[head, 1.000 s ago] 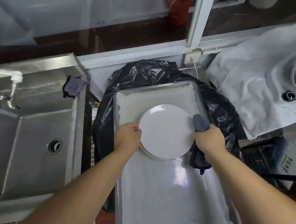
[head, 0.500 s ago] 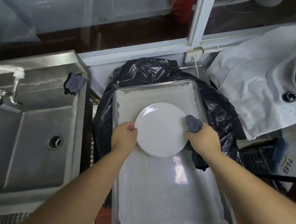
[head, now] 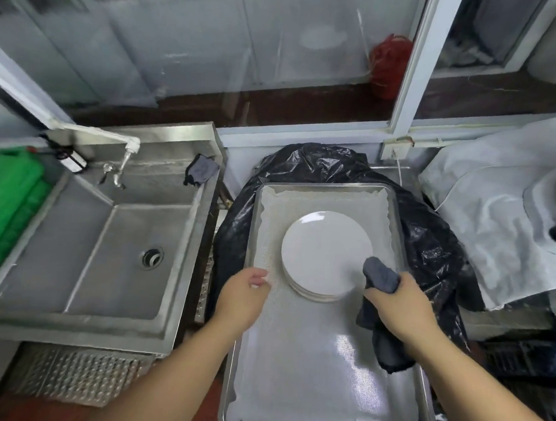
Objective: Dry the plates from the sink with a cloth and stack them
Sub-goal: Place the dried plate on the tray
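- A working back-kitchen wash area: deep stainless steel sink (head: 114, 234) with white tap (head: 125, 151) at nine o'clock
- Large metal tray (head: 395, 216) on black plastic bag (head: 429, 250), centre
- Green plastic jerrycan (head: 3, 208), far nine o'clock

White plates (head: 326, 250) sat stacked flat on the lined metal tray (head: 396, 203), top one glossy w/ a glare spot at its far edge. Dark grey cloth (head: 381, 278) was bunched just beside the stack's right rim, rest hanging down. Steel sink (head: 74, 264) lay left of the tray.
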